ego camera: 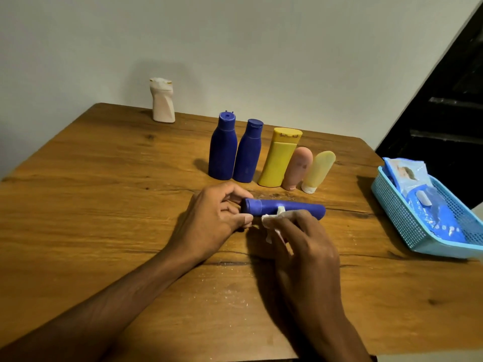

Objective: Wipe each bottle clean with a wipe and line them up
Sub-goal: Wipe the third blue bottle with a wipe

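Note:
A long blue bottle [295, 207] is held sideways just above the wooden table [104, 205], cap end to the left. My left hand [213, 218] grips that cap end. My right hand [305, 246] pinches a crumpled white wipe [271, 220] against the bottle's near side. Behind stands a row: two blue bottles [222, 150] [248, 152], a yellow bottle [278, 158], a pink tube [298, 168] and a pale yellow tube [317, 171]. A white bottle [163, 101] stands alone at the back left.
A light blue plastic basket [407, 223] sits at the table's right edge with wipe packets [407, 176] inside. The wall runs behind the table. White specks lie on the wood near the front.

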